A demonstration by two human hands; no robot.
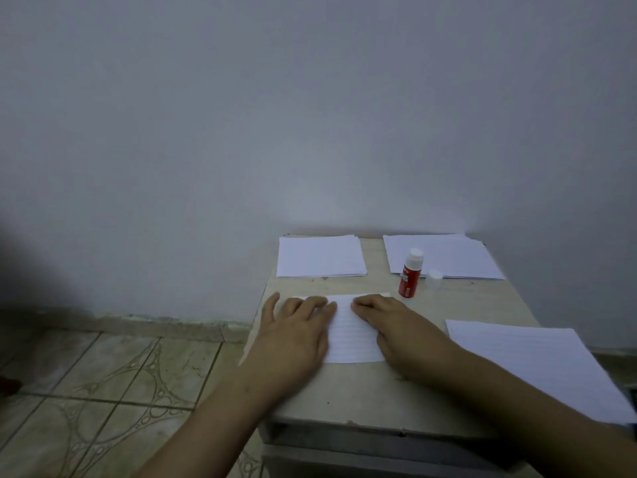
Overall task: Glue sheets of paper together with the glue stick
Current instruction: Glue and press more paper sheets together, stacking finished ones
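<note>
Small table [448,305] against bare wall [310,115]: paper stacks [320,256], uncapped glue stick [409,273], both hands [293,334] flat, grip spread on lined sheet [351,336].

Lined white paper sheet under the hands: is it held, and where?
Not gripped. The left hand and right hand press flat on the lined white paper sheet, one on each side.

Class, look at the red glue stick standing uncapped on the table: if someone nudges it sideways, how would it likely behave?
The glue stick stands upright, tall and narrow, so it would probably tip easily. Being round, it may then roll across the table. Its cap lies beside it, so the exposed tip could smear the nearby paper stack.
</note>
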